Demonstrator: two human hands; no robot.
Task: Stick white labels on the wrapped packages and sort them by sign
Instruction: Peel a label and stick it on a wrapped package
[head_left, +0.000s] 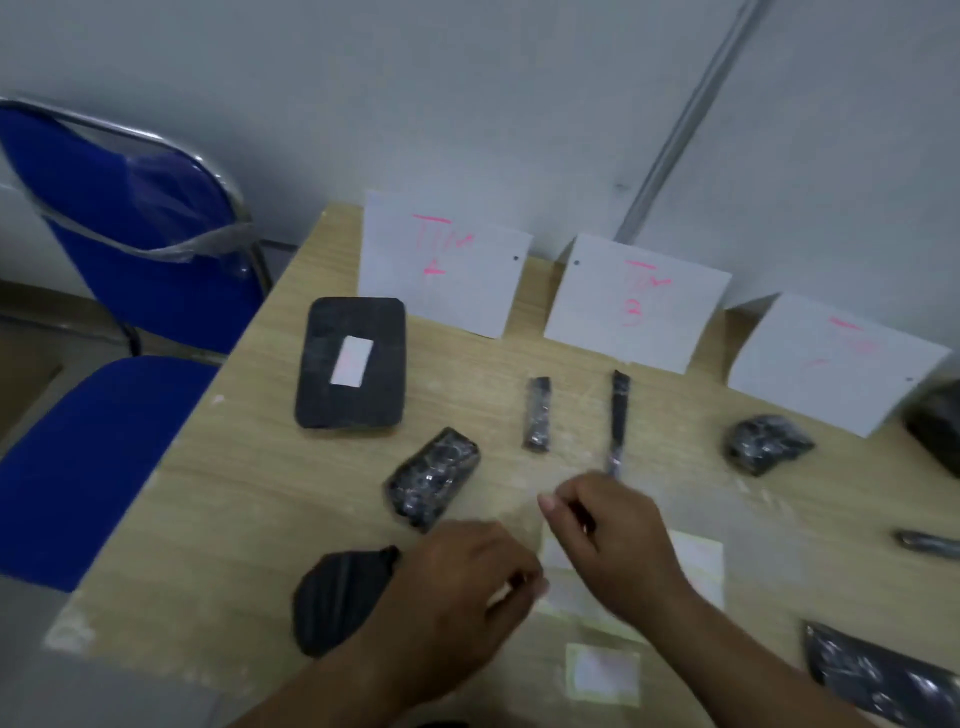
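Three white paper signs with pink writing lean on the wall: left sign (441, 265), middle sign (634, 301), right sign (831, 358). A large flat black package (322, 389) lies before the left sign with a white label (352, 361) stuck on it. Unlabelled black wrapped packages lie about: a chunky one (434, 483), a short stick (537, 413), a thin stick (618, 415), a lump (766, 449) and a rounded one (337, 597). My left hand (467, 587) pinches at the label sheet (696, 566). My right hand (613, 540) hovers curled over the sheet; its grip is blurred.
More wrapped packages sit at the right: one at the lower right corner (883, 670), a thin one (927, 543) and a dark one (935, 426) at the edge. A loose label piece (602, 673) lies near me. A blue chair (130, 234) stands left of the wooden table (234, 493).
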